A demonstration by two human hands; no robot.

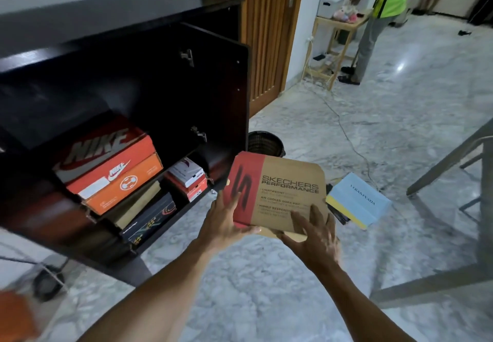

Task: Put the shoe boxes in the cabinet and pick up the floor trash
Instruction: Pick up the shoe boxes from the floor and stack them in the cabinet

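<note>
In the head view, in front of the open cabinet:
Held box: brown cardboard Skechers shoe box with a red end panel (277,194), raised off the floor, lid facing up and tilted toward the camera.
Grip: left hand (224,221) clamped on the near-left corner at the red end; right hand (314,235) pressed on the near-right edge, fingers spread over the lid.
Key relation: dark wooden cabinet (120,26) lies left of and slightly beyond the box; long axis runs left to right, red end leading toward the shelves; left hand nearer the opening.
Stored boxes: about six visible on the shelves, topmost an orange Nike box (106,152).
Floor boxes: one pale blue box (360,200) just right of the held box, something dark beneath it.
Bin: one black basket (264,142) behind the door.
Floor trash: none clearly visible.
</note>
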